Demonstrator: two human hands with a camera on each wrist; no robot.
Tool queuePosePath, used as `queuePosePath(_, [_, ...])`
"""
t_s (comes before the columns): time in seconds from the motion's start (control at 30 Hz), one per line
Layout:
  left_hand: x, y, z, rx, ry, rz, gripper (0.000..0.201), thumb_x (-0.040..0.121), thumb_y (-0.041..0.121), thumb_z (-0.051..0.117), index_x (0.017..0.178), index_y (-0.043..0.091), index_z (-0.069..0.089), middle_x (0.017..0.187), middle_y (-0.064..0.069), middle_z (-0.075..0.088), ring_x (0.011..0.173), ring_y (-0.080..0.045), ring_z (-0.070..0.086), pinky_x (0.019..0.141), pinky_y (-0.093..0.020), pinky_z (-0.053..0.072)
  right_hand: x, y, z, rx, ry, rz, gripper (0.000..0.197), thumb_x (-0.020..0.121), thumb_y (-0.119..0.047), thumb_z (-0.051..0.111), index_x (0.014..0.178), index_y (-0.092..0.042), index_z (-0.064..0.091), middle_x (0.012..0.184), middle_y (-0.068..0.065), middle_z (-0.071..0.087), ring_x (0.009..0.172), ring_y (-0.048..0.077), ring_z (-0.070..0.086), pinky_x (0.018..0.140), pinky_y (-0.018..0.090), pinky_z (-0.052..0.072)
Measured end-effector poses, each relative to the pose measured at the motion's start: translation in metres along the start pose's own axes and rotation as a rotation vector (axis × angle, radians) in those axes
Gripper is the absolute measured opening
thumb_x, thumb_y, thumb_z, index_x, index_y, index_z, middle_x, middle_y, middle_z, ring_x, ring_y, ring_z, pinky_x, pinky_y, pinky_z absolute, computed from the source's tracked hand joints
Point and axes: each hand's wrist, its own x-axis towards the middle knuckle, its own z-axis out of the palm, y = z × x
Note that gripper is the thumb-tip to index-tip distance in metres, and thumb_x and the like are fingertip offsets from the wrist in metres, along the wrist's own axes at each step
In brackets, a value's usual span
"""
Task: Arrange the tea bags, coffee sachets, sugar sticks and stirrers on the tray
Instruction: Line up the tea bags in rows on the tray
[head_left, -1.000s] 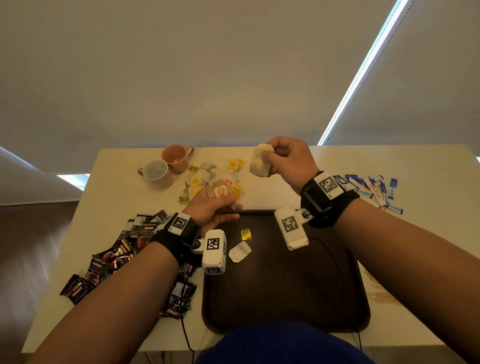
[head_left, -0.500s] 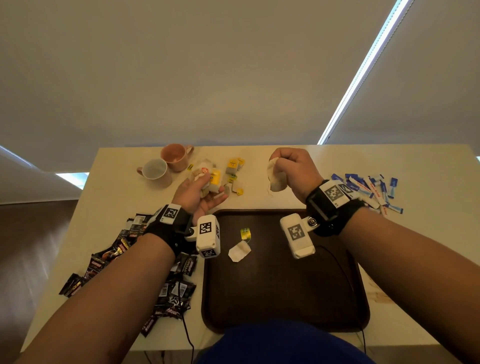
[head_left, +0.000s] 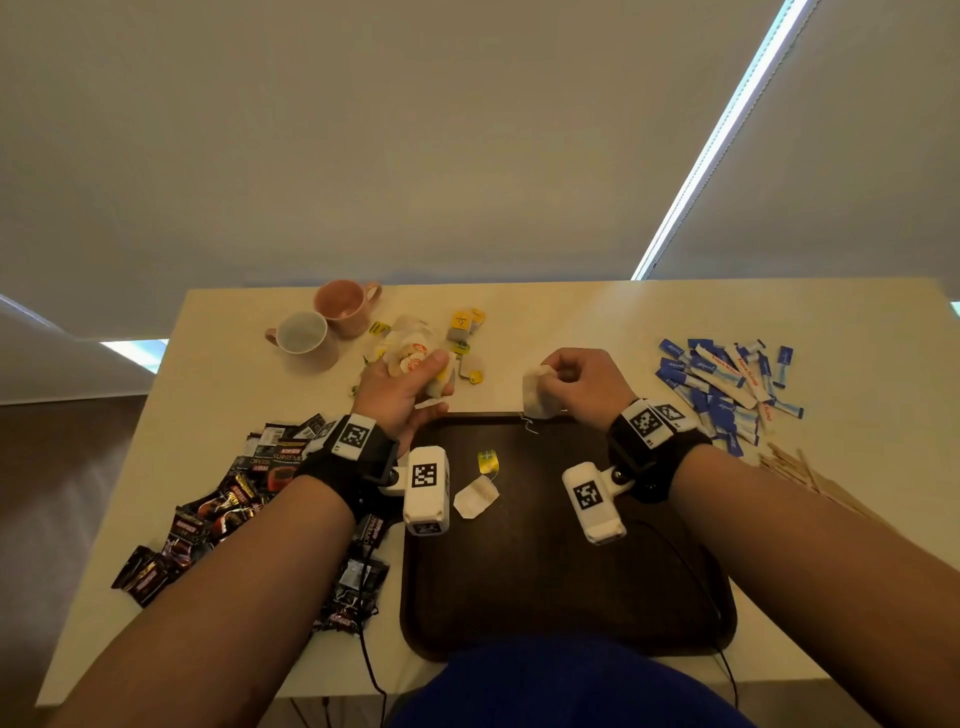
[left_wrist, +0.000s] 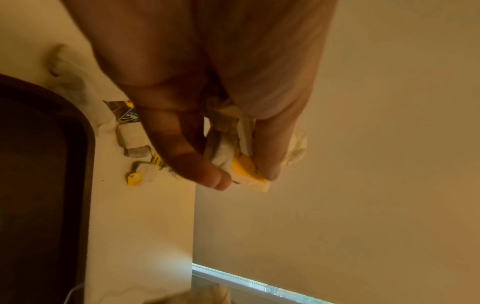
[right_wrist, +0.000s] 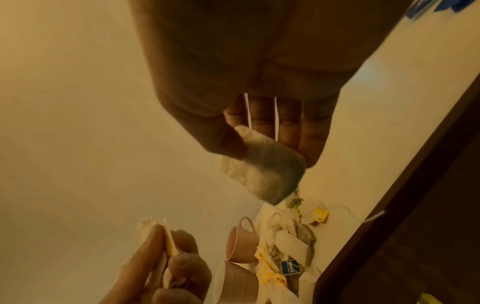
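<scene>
My left hand (head_left: 410, 384) holds a bunch of tea bags (head_left: 415, 358) with yellow tags just beyond the far left corner of the dark brown tray (head_left: 545, 587); the left wrist view shows thumb and fingers (left_wrist: 207, 170) pinching the bunch of tea bags (left_wrist: 233, 148). My right hand (head_left: 576, 384) pinches a single white tea bag (head_left: 537, 397) above the tray's far edge, its string hanging; in the right wrist view the tea bag (right_wrist: 270, 170) sits between thumb and fingers. One tea bag (head_left: 475, 496) with a yellow tag (head_left: 488, 461) lies on the tray.
More tea bags (head_left: 465, 338) lie loose on the table beyond the tray. Two cups (head_left: 322, 332) stand at the far left. Dark coffee sachets (head_left: 228, 504) are heaped at the left, blue sugar sticks (head_left: 727, 384) at the right, wooden stirrers (head_left: 805, 475) near the right edge.
My right hand has come down and toward me with its tea bag, from above the table to the tray's far edge. The left hand moved forward and lifted a bunch of tea bags.
</scene>
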Motion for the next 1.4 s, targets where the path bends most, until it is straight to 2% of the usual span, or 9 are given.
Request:
queuePosePath(0.13, [0.0, -0.007, 0.001, 0.086, 0.008, -0.008, 0.039, 0.086, 0.02, 0.077, 0.118, 0.006, 0.063, 0.099, -0.014, 0.07, 0.069, -0.017, 0.068, 0.051, -0.025, 0.055, 0.017, 0.008, 0.012, -0.121, -0.022, 0.033, 0.006, 0.088, -0.017, 0.065, 0.085, -0.019, 0.07, 0.081, 0.0, 0.068, 0.076, 0.014, 0.061, 0.071, 0.029, 0.051])
queuePosePath(0.4, [0.0, -0.034, 0.0, 0.176, -0.012, -0.102, 0.02, 0.088, 0.014, 0.074, 0.104, 0.015, 0.063, 0.083, -0.007, 0.068, 0.06, -0.013, 0.066, 0.05, -0.025, 0.057, 0.039, 0.043, 0.058, -0.368, -0.204, 0.322, 0.012, 0.088, -0.018, 0.068, 0.1, -0.017, 0.072, 0.099, 0.003, 0.068, 0.087, 0.02, 0.064, 0.072, 0.03, 0.054])
queuePosePath(0.67, [0.005, -0.051, -0.02, 0.301, -0.006, -0.08, 0.02, 0.092, 0.019, 0.069, 0.11, 0.016, 0.063, 0.098, -0.01, 0.076, 0.058, -0.011, 0.066, 0.044, -0.022, 0.049, 0.049, 0.054, 0.066, -0.375, -0.079, 0.362, 0.025, 0.086, -0.014, 0.069, 0.11, -0.017, 0.065, 0.111, 0.004, 0.065, 0.097, 0.021, 0.061, 0.077, 0.027, 0.049])
queuePosePath(0.8, [0.005, -0.054, -0.027, 0.308, -0.053, -0.108, 0.019, 0.095, 0.018, 0.065, 0.114, 0.017, 0.064, 0.094, -0.005, 0.077, 0.065, -0.012, 0.065, 0.048, -0.022, 0.05, 0.031, 0.044, 0.064, -0.437, -0.038, 0.151, 0.021, 0.086, -0.01, 0.067, 0.105, -0.015, 0.059, 0.105, 0.002, 0.054, 0.093, 0.018, 0.054, 0.082, 0.03, 0.049])
queuePosePath(0.9, [0.005, -0.055, -0.027, 0.27, -0.089, -0.129, 0.02, 0.097, 0.014, 0.062, 0.113, 0.024, 0.068, 0.091, -0.003, 0.075, 0.068, -0.013, 0.065, 0.049, -0.022, 0.053, 0.007, 0.031, 0.073, -0.583, -0.416, -0.045, 0.016, 0.088, -0.016, 0.068, 0.103, -0.017, 0.064, 0.104, 0.0, 0.061, 0.099, 0.019, 0.06, 0.089, 0.031, 0.053])
queuePosePath(1.03, [0.002, -0.053, -0.024, 0.221, -0.151, -0.142, 0.022, 0.098, 0.009, 0.059, 0.113, 0.022, 0.068, 0.092, -0.005, 0.067, 0.072, -0.014, 0.066, 0.054, -0.026, 0.058, -0.015, 0.033, 0.099, -0.825, -0.787, -0.23, 0.045, 0.088, -0.029, 0.071, 0.13, -0.021, 0.055, 0.131, 0.003, 0.048, 0.121, 0.021, 0.047, 0.102, 0.039, 0.046])
queuePosePath(1.13, [0.0, -0.054, -0.023, 0.202, -0.167, -0.142, 0.016, 0.098, 0.011, 0.059, 0.109, 0.019, 0.068, 0.09, -0.005, 0.063, 0.069, -0.014, 0.066, 0.052, -0.024, 0.057, -0.021, 0.041, 0.109, -0.966, -0.83, -0.302, 0.06, 0.086, -0.036, 0.072, 0.138, -0.022, 0.047, 0.14, 0.005, 0.039, 0.128, 0.026, 0.039, 0.105, 0.043, 0.042])
queuePosePath(1.3, [-0.003, -0.058, -0.028, 0.216, -0.126, -0.122, 0.008, 0.095, 0.014, 0.065, 0.101, 0.018, 0.068, 0.084, -0.002, 0.067, 0.067, -0.013, 0.063, 0.051, -0.021, 0.052, -0.023, 0.039, 0.116, -1.068, -0.857, -0.358, 0.046, 0.094, -0.02, 0.061, 0.139, -0.018, 0.048, 0.142, 0.011, 0.035, 0.131, 0.032, 0.038, 0.103, 0.045, 0.045])
queuePosePath(1.4, [-0.005, -0.058, -0.036, 0.207, -0.111, -0.105, 0.008, 0.094, 0.016, 0.066, 0.102, 0.018, 0.068, 0.081, 0.001, 0.072, 0.066, -0.014, 0.063, 0.052, -0.022, 0.05, -0.021, 0.033, 0.112, -0.984, -0.839, -0.334, 0.035, 0.096, -0.018, 0.056, 0.131, -0.015, 0.055, 0.132, 0.01, 0.046, 0.124, 0.03, 0.047, 0.098, 0.042, 0.048])
